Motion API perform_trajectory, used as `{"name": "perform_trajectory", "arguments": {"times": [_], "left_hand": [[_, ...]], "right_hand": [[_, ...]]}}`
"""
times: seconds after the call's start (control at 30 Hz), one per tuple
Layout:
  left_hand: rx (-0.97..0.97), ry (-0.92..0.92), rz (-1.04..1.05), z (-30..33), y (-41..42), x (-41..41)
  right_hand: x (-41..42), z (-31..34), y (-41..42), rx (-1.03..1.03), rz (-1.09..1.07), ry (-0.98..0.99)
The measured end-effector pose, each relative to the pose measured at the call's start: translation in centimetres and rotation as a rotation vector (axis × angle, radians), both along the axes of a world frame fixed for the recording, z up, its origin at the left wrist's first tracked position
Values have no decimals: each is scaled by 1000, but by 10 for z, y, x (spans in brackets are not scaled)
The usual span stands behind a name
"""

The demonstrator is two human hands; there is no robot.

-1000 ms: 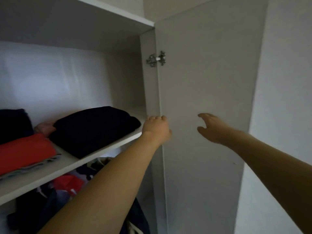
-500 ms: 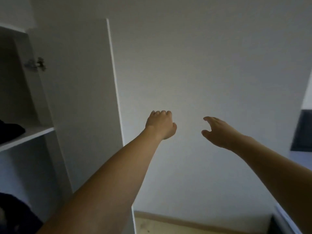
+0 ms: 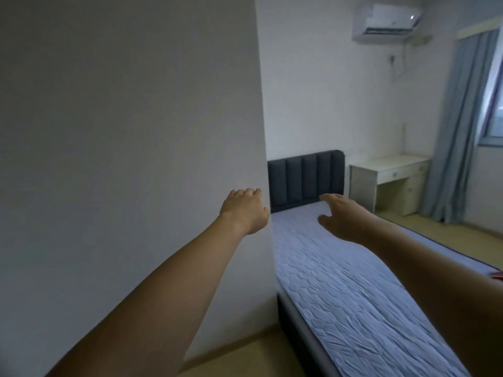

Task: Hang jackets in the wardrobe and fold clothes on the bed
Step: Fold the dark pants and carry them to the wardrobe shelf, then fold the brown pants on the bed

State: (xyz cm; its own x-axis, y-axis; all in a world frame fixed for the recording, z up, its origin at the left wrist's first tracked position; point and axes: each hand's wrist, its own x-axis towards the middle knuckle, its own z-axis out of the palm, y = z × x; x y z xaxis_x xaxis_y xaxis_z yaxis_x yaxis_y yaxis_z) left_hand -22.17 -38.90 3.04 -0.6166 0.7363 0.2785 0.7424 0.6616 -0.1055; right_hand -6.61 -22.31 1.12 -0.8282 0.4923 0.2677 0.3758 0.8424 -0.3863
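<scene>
While both our arms stay stretched out in front, our left hand (image 3: 245,210) shows its fingers curled under with nothing in them, and our right hand (image 3: 343,216) hangs slack and spread, also holding nothing. A second ago these hands were at the wardrobe door, beside the shelf of folded clothes; now the wardrobe is out of sight and we face a grey wall (image 3: 130,131) and the bed (image 3: 340,289) past its corner. We judge the wardrobe step left behind and folding next, though only a red scrap (image 3: 497,274) at the frame's right edge hints at clothes.
</scene>
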Motion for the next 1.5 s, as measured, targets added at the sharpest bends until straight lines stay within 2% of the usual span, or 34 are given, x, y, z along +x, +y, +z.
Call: {"name": "perform_trajectory", "arguments": {"times": [0.17,0.43,0.77,1.03,1.27,1.4,1.5], "left_hand": [[-6,-20,-82,-35,157,29],[-49,-269,-129,-69,424,78],[-174,-318,-411,-125,726,220],[-177,-497,-236,-167,928,240],[-171,-743,-123,-269,1098,214],[-178,-861,-85,-359,1209,220],[-266,-895,-102,-442,1293,238]], "right_hand": [[47,-30,144,-15,-102,-49],[115,-52,385,-88,-219,-155],[265,-113,670,-211,-405,-218],[330,-156,901,-308,-455,-264],[327,-237,1081,-441,-482,-314],[338,-317,1188,-532,-568,-345],[344,-391,1266,-615,-607,-360]]}}
